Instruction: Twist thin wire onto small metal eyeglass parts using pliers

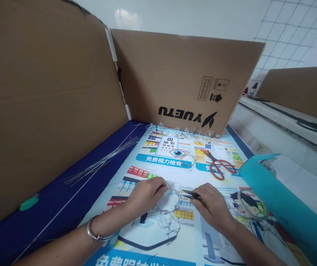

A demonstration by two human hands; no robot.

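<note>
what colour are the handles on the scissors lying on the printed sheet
The scissor handles are red, best seen in the head view.

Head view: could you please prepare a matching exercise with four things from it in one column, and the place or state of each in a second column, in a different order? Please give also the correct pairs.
Column one
1. Scissors
2. Long-nose pliers
3. Bundle of straight wires
4. Turquoise box

Column two
A. On the dark blue surface, at the left
B. Reaching the right edge of the view
C. Red-handled, lying on the printed poster
D. Held in the right hand, jaws apart

Right pairs: 1-C, 2-D, 3-A, 4-B
</note>
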